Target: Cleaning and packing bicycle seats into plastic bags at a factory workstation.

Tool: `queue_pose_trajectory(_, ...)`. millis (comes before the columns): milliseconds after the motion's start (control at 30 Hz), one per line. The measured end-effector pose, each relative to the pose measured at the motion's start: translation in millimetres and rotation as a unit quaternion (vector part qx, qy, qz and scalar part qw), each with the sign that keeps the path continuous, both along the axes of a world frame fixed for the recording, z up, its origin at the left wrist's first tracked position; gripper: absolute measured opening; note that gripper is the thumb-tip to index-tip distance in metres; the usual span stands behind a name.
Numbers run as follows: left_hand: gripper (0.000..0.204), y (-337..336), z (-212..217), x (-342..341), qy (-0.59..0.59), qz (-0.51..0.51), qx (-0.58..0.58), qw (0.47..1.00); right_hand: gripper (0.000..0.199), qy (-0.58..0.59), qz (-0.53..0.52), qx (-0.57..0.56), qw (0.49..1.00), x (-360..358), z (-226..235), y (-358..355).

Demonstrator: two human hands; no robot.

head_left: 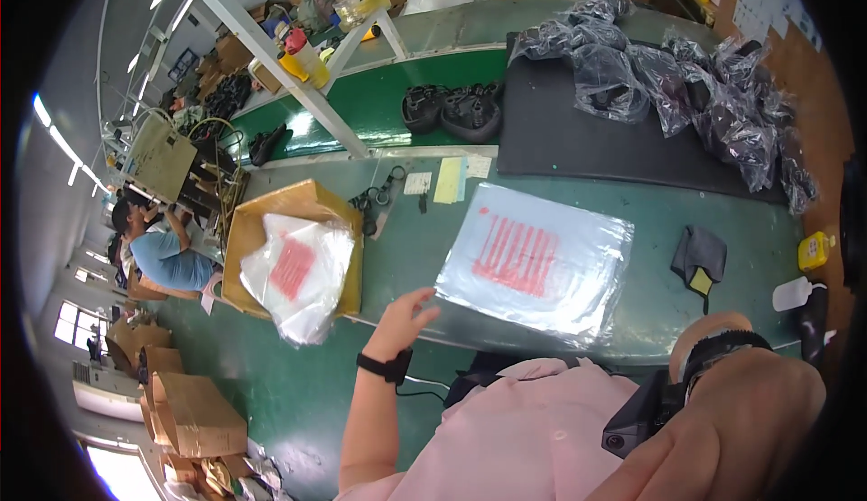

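One red-printed plastic bag (pixel 539 262) lay flat just right of the frame's centre, long axis slanting down rightward, up and right of the nearer left hand (pixel 400 322), whose fingers were loosely spread; the lower-right right hand (pixel 709 433) showed no readable grip.

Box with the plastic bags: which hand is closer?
Left. The left hand is right of the box, not touching; the right hand is far to its right.
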State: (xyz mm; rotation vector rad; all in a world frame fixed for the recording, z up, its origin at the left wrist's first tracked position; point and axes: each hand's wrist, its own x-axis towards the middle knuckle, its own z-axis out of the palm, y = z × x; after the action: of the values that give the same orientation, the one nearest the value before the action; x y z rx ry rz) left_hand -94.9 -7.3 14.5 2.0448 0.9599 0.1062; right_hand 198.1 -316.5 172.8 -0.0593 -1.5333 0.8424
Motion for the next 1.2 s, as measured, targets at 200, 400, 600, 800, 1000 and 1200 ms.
queue_pose_trajectory(200, 0.048, 128.8, -54.1, 21.3, -0.008, -0.005, 0.070, 0.998, 0.032, -0.023, -0.044, -0.037, 0.998, -42.1, 12.9, 67.7)
queue_pose_trajectory(400, 0.058, 235.8, -130.2, 24.9, 0.014, 0.073, 0.192, 0.979, 0.032, -0.028, -0.103, -0.101, 0.989, -69.0, 24.4, 150.0)
queue_pose_trajectory(600, 0.059, 269.3, -147.9, 61.5, 0.008, 0.100, 0.272, 0.957, 0.032, -0.020, -0.156, -0.180, 0.971, -71.0, 22.5, 196.6)
queue_pose_trajectory(800, 0.058, 275.7, -137.4, 133.9, -0.030, 0.038, 0.142, 0.989, 0.031, -0.026, -0.180, -0.211, 0.961, -48.8, 19.7, 240.7)
queue_pose_trajectory(1000, 0.061, 288.5, -101.2, 247.2, -0.214, 0.003, 0.045, 0.976, 0.031, -0.009, -0.197, -0.230, 0.953, -10.4, 1.5, 254.8)
queue_pose_trajectory(1200, 0.073, 369.0, -185.4, 319.7, -0.156, 0.225, -0.119, 0.955, 0.031, 0.009, -0.200, -0.244, 0.949, 48.3, -21.8, 258.9)
